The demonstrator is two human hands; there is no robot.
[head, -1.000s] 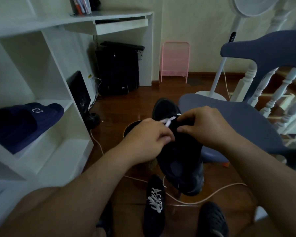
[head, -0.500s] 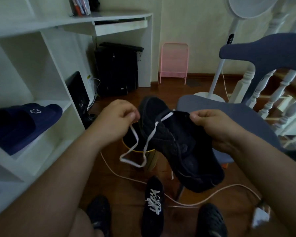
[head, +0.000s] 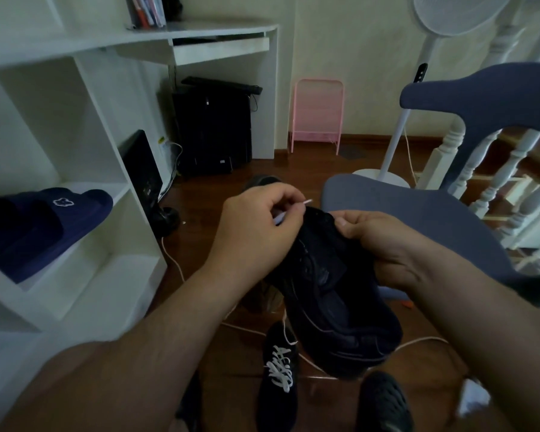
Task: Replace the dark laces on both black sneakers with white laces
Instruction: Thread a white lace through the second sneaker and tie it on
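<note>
Sneaker [head: 334, 294] gripped by right hand [head: 384, 244]; left hand [head: 256, 232] above pinches white lace [head: 307, 201].

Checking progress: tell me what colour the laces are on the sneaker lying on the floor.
White, on the black floor sneaker; head view.

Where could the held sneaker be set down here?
Free: the blue chair seat, bare beyond the right hand; the floor between the pink rack and the fan base; the shelf by the slipper. Crowded: the floor below the held sneaker, with the laced sneaker and cable. The left hand pinches the lace.
</note>
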